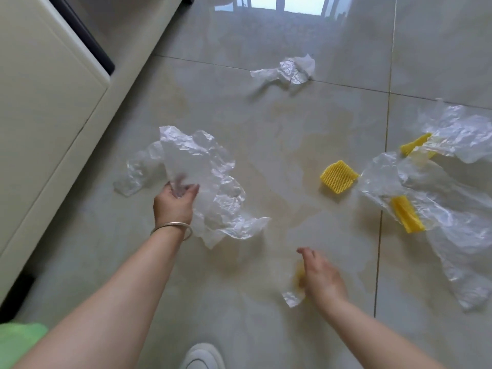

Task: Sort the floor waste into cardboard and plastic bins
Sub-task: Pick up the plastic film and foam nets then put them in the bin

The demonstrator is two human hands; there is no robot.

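Plastic waste on the tiled floor, no bins in my view.
My left hand grips a crumpled clear plastic sheet at 10 o'clock; my right hand pinches a small plastic scrap; yellow foam netting lies at 2 o'clock beside more clear bags.

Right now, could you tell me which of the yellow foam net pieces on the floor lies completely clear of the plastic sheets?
The square yellow foam net in the middle of the floor; the other two pieces lie tangled with the crumpled clear plastic sheets on the right.
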